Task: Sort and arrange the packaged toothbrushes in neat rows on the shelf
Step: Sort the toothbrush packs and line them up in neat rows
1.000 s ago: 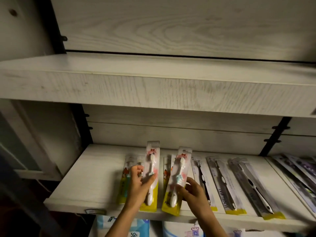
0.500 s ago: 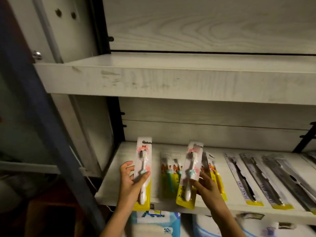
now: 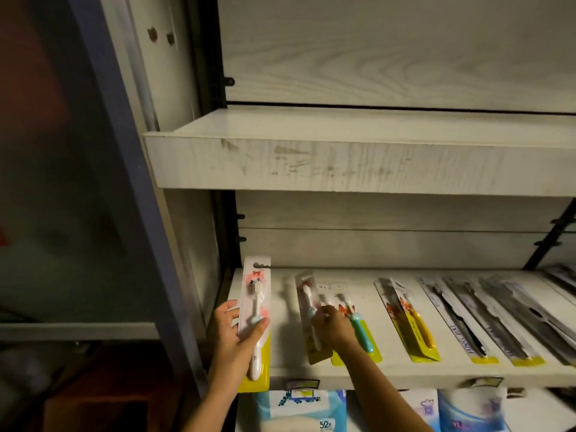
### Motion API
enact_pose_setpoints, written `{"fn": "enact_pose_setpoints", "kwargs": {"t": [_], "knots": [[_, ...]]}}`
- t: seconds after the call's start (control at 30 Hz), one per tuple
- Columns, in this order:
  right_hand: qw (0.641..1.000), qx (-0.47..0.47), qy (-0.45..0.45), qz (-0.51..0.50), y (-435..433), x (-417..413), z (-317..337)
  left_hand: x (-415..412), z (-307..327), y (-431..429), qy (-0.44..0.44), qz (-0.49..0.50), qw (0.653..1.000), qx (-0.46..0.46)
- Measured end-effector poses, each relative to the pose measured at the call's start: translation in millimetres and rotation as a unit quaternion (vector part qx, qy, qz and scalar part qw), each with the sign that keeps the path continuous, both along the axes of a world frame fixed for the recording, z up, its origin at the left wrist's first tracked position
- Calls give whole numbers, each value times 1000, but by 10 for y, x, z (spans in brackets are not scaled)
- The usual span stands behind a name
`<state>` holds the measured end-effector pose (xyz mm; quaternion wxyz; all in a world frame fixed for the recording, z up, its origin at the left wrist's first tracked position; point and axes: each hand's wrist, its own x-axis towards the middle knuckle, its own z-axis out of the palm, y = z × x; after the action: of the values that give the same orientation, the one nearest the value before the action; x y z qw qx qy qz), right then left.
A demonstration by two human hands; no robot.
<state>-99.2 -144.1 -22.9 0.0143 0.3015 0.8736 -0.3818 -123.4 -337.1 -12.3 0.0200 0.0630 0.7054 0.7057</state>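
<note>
Right pack point(image 3: 307, 294) lower, in right grip point(image 3: 333, 327)

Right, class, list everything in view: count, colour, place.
upper shelf: one, whitish wood, above.
lower shelf: one, whitish wood, under packs.
left pack: one, pink with yellow base, shelf's left end.
right pack: one, same colours, tilted over the shelf.
teal-brush pack: one, yellow base, lying left of middle.
yellow-brush pack: one, yellow base, lying mid-shelf.
dark-brush packs: several, grey, lying right.
wrapped packages: several, blue-white, below.
left hand: one, grips left pack.
right hand: one, grips right pack.
</note>
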Motion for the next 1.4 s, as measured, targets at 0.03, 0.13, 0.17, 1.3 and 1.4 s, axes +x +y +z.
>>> {"fn": "enact_pose_setpoints", "kwargs": {"t": [0.03,0.13,0.17,1.3,1.4], "knots": [[999,22,-23,8,-13,-34,-21,8,7,16,4,-8,1000,6],[995,70,-66,15,-72,-78,-106,-14,-25,45,8,-26,1000,13],[995,78,-65,11,-85,-80,-135,-19,-24,49,10,-30,999,15],[978,-100,143,117,-497,380,26,-39,-161,360,-24,-84,995,38],[972,-131,162,107,-534,371,9,-49,-117,416,-47,-86,994,45]]}}
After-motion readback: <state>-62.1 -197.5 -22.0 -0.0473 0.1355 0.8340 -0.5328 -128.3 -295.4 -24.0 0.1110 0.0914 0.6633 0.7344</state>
